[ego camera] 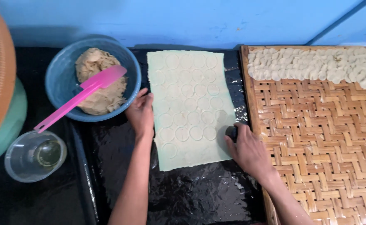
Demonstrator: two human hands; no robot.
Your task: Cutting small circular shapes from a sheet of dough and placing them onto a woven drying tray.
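left hand (pixel 141 114) rests open, flat on the dough sheet's (pixel 191 108) left edge. right hand (pixel 247 150) grips a dark cutter (pixel 231 132) at its right edge, beside the woven tray (pixel 324 137).

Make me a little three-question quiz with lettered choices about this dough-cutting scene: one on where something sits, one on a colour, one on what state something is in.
1. Where do the finished dough discs lie?
A. in the blue bowl
B. along the far edge of the woven tray
C. in the clear cup

2. What colour is the spatula in the blue bowl?
A. pink
B. green
C. white

3. What state is the dough sheet in?
A. rolled into a ball
B. folded in half
C. flat and marked with cut circles

Answers:
1 B, the pale discs are piled along the tray's top side.
2 A, its blade and handle are bright pink.
3 C, it lies flat with rows of round outlines, the left hand on its edge and the right hand pressing a dark cutter.
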